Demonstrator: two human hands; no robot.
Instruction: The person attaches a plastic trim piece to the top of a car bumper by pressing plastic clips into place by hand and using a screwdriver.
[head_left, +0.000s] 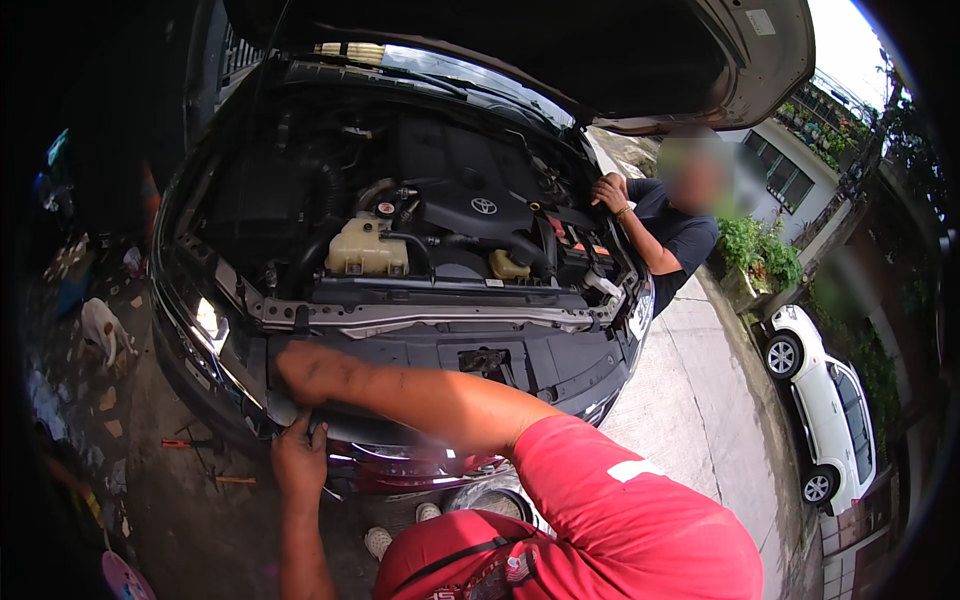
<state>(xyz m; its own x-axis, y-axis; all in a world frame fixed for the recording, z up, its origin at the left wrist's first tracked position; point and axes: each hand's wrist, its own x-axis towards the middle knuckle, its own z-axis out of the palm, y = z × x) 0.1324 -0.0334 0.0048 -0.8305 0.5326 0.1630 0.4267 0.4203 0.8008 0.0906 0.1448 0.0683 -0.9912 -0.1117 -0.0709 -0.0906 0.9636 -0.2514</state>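
Observation:
The open engine bay of a dark car fills the middle of the view, with a black engine cover [470, 190] and a yellowed plastic reservoir [367, 248]. My right arm, in a red sleeve, reaches left across the black radiator cover panel [420, 365]. My right hand [308, 372] is over the panel's left end, beside the headlight [212, 325]; its fingers are blurred and hidden. Just below it, my left hand [299, 458] is at the upper edge of the front bumper [375, 470], fingers bent and drawn together. What they hold, if anything, is not distinguishable.
Another person [668, 230] leans on the car's right side, hands on the fender edge. The raised hood [680, 60] overhangs the bay. Tools with orange handles [190, 443] lie on the ground at left, near a white animal [104, 328]. A white car [830, 410] is parked at right.

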